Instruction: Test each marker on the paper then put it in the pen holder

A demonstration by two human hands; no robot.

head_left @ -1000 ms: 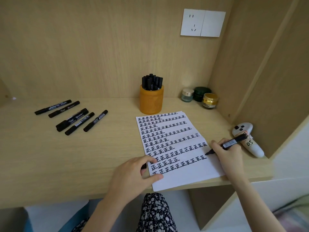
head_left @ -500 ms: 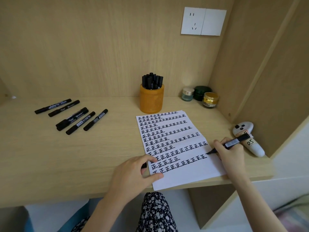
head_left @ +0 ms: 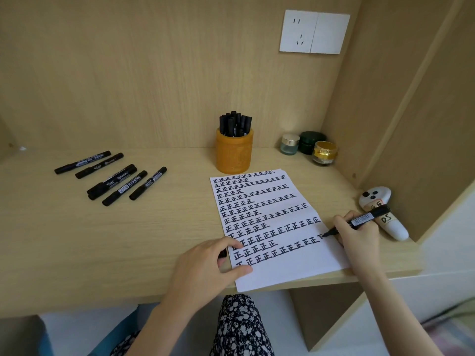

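Observation:
A white sheet of paper [head_left: 290,271] covered in rows of black characters lies at the desk's front edge. My right hand [head_left: 359,236] grips a black marker [head_left: 363,219] with its tip on the paper's right side, where a fresh stroke shows. My left hand [head_left: 203,268] presses the paper's left edge and holds a small black cap [head_left: 222,253] under its fingers. An orange pen holder [head_left: 234,154] with several black markers stands behind the paper. Several more black markers [head_left: 113,179] lie loose on the desk at the left.
Three small jars [head_left: 308,147] stand in the back right corner. A white controller [head_left: 385,214] lies against the right side panel, just behind my right hand. A wall socket [head_left: 314,32] is on the back panel. The wooden desk [head_left: 77,240] ends near my lap.
My right hand has shifted the marker tip slightly and drawn a new stroke at the end of a row. My left hand has stayed on the paper.

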